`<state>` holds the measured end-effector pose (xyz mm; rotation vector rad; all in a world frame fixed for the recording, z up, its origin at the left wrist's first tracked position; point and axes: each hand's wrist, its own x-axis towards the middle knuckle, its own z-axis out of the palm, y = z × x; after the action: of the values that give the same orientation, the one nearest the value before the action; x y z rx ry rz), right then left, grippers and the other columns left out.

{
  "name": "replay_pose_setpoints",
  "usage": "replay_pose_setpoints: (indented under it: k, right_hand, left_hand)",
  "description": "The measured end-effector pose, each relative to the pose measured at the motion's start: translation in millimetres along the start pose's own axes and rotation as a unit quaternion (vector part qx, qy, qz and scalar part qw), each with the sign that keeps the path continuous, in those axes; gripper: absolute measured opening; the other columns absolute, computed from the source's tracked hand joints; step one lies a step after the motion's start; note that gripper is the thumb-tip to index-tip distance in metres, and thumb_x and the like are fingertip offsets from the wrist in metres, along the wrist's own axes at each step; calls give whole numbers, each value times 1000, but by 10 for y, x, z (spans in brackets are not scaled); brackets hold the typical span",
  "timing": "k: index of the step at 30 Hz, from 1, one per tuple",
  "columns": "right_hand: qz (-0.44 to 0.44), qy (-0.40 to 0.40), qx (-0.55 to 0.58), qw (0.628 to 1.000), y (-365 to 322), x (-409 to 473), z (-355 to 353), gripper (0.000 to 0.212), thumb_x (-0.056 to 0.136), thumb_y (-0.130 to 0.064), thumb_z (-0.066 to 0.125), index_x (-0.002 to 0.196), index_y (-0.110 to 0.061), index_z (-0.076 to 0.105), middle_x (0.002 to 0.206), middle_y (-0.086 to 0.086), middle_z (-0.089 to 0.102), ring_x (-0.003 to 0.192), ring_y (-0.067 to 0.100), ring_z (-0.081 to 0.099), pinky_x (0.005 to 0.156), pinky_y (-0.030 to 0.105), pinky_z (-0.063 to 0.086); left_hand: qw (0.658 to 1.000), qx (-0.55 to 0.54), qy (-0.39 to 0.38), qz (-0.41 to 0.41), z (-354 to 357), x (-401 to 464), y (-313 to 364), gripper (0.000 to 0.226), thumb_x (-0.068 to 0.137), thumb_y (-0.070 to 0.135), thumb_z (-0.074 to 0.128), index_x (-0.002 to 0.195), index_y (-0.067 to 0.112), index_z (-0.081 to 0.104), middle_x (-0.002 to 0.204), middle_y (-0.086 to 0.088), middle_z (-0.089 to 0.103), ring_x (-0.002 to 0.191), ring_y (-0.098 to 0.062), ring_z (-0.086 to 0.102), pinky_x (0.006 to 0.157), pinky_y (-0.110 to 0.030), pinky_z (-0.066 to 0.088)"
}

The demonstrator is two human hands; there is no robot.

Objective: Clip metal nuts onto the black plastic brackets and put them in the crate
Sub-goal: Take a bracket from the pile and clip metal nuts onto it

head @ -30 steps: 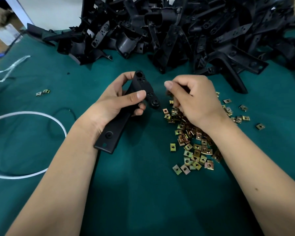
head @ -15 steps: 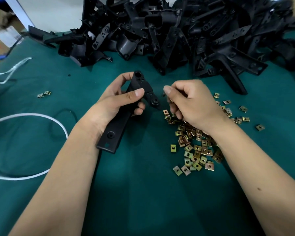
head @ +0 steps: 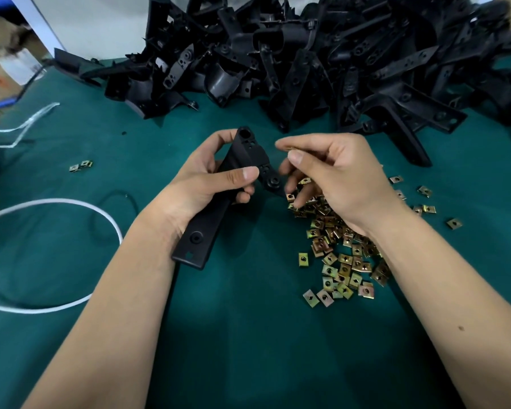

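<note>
My left hand point(head: 210, 184) grips a long black plastic bracket point(head: 210, 222) at its middle, holding it tilted above the green mat, its forked upper end pointing away from me. My right hand point(head: 337, 172) hovers just right of that end, thumb and forefinger pinched on a small brass-coloured metal nut point(head: 288, 148), mostly hidden by the fingertips. Below the right wrist lies a loose heap of metal nuts point(head: 340, 258). No crate is in view.
A big pile of black brackets point(head: 307, 60) fills the back of the green mat point(head: 248, 335). A white cord point(head: 71, 202) loops at the left, with two stray nuts point(head: 81, 166) beyond it. More nuts point(head: 425, 208) are scattered at the right.
My right hand has risen from the nut heap with a nut pinched in its fingertips and moved toward the bracket's upper end. The left hand has kept the bracket almost still.
</note>
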<state>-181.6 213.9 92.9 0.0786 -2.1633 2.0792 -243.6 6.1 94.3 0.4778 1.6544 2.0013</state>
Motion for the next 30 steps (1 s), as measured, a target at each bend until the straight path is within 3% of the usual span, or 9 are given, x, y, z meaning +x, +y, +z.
replay_pose_setpoints:
  k: [3,8,12,16,21,30]
  right_hand:
    - [-5,3,-28,1000,-19,-15,8,23,107,-12,54,104,-3,74,74,8,65,57,21,59,40,26,46]
    - [37,-17,-44,998,-44,-37,30,47,110,-36,45,78,-8,65,60,5,54,45,14,43,37,20,26]
    - [45,-54,-56,996,-63,-54,65,34,112,-23,43,87,-4,56,70,12,40,50,14,36,41,20,23]
    - [49,-79,-62,994,-88,-68,84,38,112,-18,40,88,11,44,74,11,36,55,20,26,44,26,15]
    - [58,-102,-51,992,-109,-81,106,37,113,-18,40,82,2,43,65,7,32,57,22,19,44,27,13]
    - [53,-79,-47,994,-82,-74,120,39,112,-17,40,82,8,37,69,10,31,59,32,14,44,28,12]
  left_hand:
    - [1000,2,2,0,-13,12,-12,51,79,10,74,125,17,52,73,-8,63,61,-16,60,60,-24,55]
    - [1000,19,-7,14,-31,37,-36,54,77,11,81,123,17,54,78,-9,64,64,-19,59,61,-26,54]
    - [999,27,-13,17,-20,48,-51,64,70,20,84,125,14,53,79,-9,64,63,-20,57,60,-25,54]
    - [999,38,-12,19,-23,57,-63,61,77,10,81,129,9,50,78,-6,65,61,-17,57,58,-23,53]
    - [999,52,-5,16,-24,59,-67,66,79,7,76,136,-1,45,80,-5,65,62,-16,57,57,-22,53]
    - [998,59,-2,13,-13,60,-67,68,78,6,76,138,-4,43,80,-2,67,61,-13,58,56,-21,52]
